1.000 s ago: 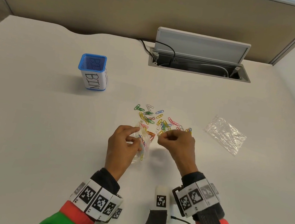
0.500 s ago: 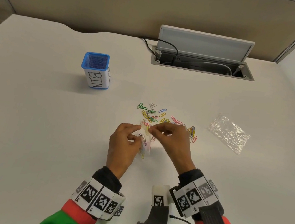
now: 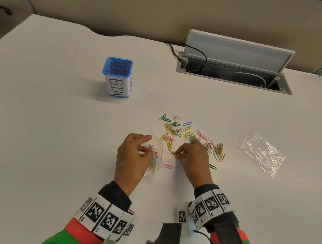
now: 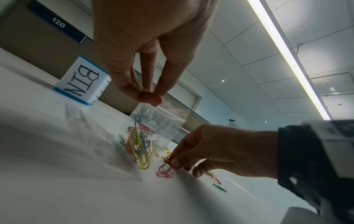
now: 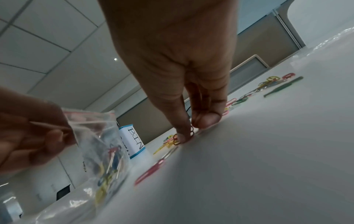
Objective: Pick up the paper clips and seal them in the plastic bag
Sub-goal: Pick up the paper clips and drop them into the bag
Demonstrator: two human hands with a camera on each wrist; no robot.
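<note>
Right hand now down at the table, off the bag mouth where it was half a second ago, pinching a red clip beside the near edge of the paper clips. Left hand still pinching the plastic bag by its rim, upright, mouth seemingly open. Several clips inside, most still loose mid-table; sealing far off.

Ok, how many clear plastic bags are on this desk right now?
2. One plastic bag with paper clips inside is pinched at its top by the left hand. A second, crumpled bag lies flat at the right of the table, untouched.
</note>
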